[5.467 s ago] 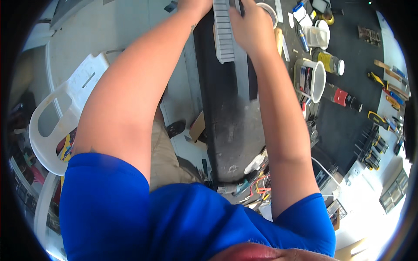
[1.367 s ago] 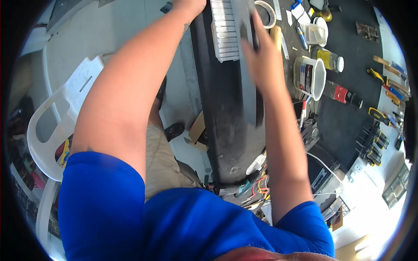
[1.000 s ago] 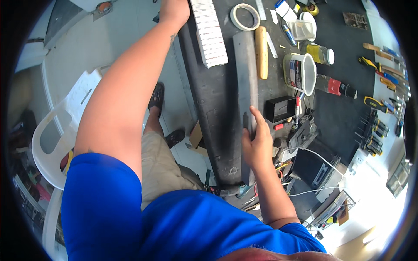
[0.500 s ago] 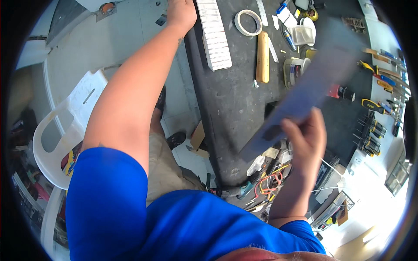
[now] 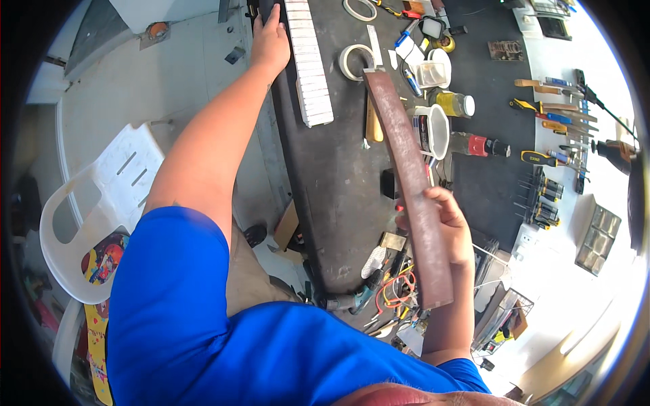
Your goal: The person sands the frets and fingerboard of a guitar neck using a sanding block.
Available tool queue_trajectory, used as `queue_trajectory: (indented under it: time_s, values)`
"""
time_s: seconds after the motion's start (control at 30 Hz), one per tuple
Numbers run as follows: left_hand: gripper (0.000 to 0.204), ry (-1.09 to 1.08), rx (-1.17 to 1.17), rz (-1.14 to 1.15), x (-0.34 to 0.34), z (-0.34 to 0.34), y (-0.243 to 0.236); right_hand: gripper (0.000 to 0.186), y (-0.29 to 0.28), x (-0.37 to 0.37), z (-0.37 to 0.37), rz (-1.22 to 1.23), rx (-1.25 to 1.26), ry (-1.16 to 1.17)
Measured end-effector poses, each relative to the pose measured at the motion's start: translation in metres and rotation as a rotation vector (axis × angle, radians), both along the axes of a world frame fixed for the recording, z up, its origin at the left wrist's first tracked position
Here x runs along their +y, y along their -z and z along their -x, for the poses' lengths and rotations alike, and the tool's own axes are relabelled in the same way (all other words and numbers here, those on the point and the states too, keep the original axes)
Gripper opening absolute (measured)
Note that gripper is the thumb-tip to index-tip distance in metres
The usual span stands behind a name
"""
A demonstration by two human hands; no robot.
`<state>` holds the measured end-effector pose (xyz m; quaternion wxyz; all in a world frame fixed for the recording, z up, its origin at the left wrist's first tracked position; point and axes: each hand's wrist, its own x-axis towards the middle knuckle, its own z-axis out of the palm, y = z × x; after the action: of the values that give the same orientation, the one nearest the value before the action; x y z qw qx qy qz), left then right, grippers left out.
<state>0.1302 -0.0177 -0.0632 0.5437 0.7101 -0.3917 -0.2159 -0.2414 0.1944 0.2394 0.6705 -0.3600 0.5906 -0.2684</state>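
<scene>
My right hand grips a long, narrow reddish-brown strip, worn and pale in patches, which looks like sandpaper. The strip stands lengthwise above the bench, slightly bowed, with the thumb and fingers at its lower half. At the bench's left edge, my left hand lies with its fingers stretched out. Beside that hand is a long white block crossed by many thin dark lines; whether the fingers touch it I cannot tell. A yellow wooden handle lies partly hidden behind the strip.
The dark bench carries a roll of tape, a white tub, a jar and a red-collared tool. A power drill and tangled wires lie near my body. A white plastic chair stands at left.
The strip has turned from a blurred bluish face to its reddish-brown face and swung more upright, moving left with my right hand. My left hand's fingers now show, and the view has shifted.
</scene>
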Motion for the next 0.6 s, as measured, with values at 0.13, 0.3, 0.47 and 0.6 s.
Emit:
queue_trajectory:
  time_s: [0.13,0.3,0.47,0.6]
  values:
    - [0.056,0.006,0.000,-0.019,-0.005,0.004,-0.002,0.060,0.020,0.001,0.034,-0.169,-0.072,-0.121]
    - [0.055,0.009,-0.029,-0.015,-0.004,-0.004,0.008,0.082,0.025,0.029,-0.024,0.247,0.521,-0.322]
    - [0.054,0.056,0.036,0.040,0.003,-0.018,0.014,0.095,0.045,-0.039,-0.113,0.517,0.677,-0.387]
    - [0.056,0.005,0.011,0.033,-0.013,0.007,0.012,0.082,0.105,-0.111,-0.164,0.714,0.872,-0.520]
